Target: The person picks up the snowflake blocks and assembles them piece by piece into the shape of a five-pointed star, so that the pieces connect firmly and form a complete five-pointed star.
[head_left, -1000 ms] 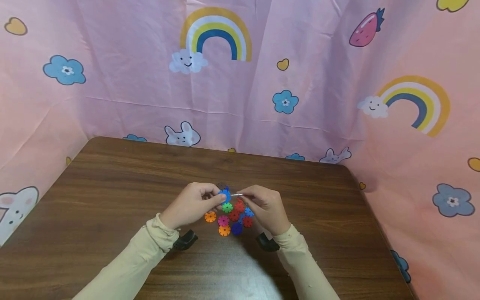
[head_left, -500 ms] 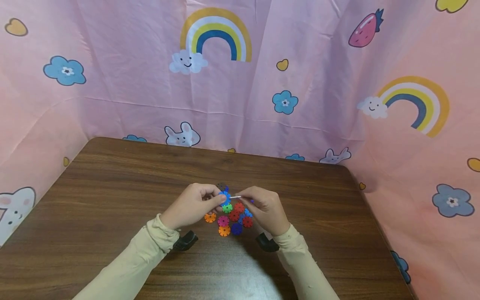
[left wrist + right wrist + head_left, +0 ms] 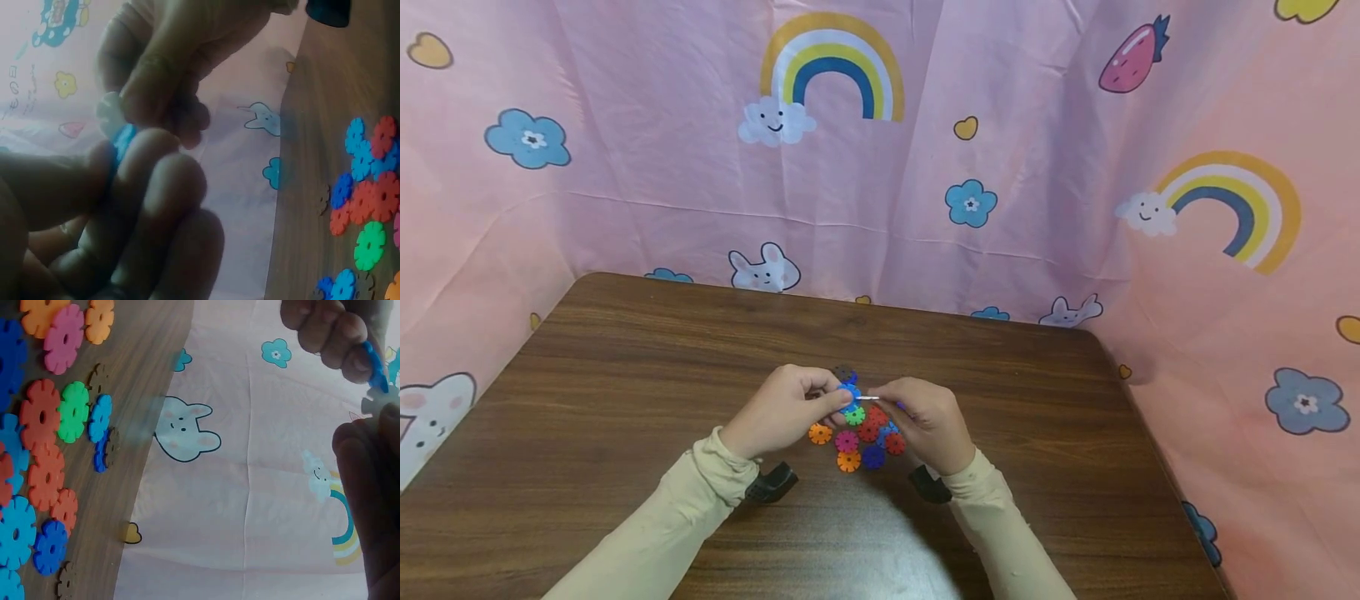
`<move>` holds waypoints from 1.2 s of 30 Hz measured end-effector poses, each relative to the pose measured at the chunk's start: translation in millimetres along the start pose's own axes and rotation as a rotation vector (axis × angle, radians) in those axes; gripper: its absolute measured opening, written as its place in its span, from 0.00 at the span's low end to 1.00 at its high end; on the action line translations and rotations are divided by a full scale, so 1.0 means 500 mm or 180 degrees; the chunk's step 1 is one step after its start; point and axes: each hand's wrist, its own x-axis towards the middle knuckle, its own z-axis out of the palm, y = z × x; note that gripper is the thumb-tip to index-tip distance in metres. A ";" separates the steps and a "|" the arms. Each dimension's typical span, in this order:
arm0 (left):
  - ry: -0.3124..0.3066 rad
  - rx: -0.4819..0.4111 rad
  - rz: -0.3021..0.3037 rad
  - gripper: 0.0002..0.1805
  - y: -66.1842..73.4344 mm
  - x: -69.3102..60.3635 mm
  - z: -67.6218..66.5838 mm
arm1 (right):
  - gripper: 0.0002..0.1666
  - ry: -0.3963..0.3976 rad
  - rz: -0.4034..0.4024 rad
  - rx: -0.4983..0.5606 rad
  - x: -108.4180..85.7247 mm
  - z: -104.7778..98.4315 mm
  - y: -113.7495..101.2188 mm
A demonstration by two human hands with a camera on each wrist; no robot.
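Note:
In the head view my left hand [image 3: 786, 412] pinches a bright blue notched snowflake disc [image 3: 850, 395] between thumb and fingers. Opposite it, my right hand [image 3: 928, 421] pinches a white snowflake disc [image 3: 868, 398], seen edge-on. Both wrist views show the white disc [image 3: 375, 404] meeting the rim of the blue disc [image 3: 376, 366] at an angle; how deep the notches sit in each other cannot be made out. Much of each disc is hidden by fingers. Just below the hands lie loose discs, among them a green disc [image 3: 854, 415] and a pink disc [image 3: 847, 442].
On the brown wooden table [image 3: 700, 333] several more discs are spread, including an orange disc [image 3: 848, 462], a dark blue disc [image 3: 873, 457] and a red disc [image 3: 895, 443]. A patterned pink curtain [image 3: 865, 183] encloses the table's back and sides.
My right hand has come slightly left and down, bringing the white disc closer to the blue one. My left hand has stayed nearly still.

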 end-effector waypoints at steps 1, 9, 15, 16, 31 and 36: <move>0.0016 0.0010 -0.0008 0.12 0.001 0.000 0.000 | 0.14 0.0011 -0.0035 -0.0009 0.001 0.001 0.000; 0.0094 -0.0051 0.0056 0.12 0.002 0.006 0.007 | 0.18 0.0076 -0.0105 -0.0220 0.001 0.005 0.001; 0.0154 0.0012 0.0055 0.11 0.000 0.007 0.010 | 0.06 0.0015 -0.0083 -0.0233 -0.002 0.006 0.005; 0.0150 0.0011 0.0041 0.11 0.001 0.007 0.010 | 0.07 0.0006 -0.0087 -0.0239 -0.002 0.006 0.005; 0.0194 0.0435 -0.0209 0.03 -0.009 0.002 0.006 | 0.15 -0.0389 -0.0028 -0.0149 -0.008 -0.002 0.016; 0.0147 0.0450 -0.0128 0.05 -0.010 0.003 0.007 | 0.16 -0.0468 0.0036 -0.0177 -0.007 -0.008 0.017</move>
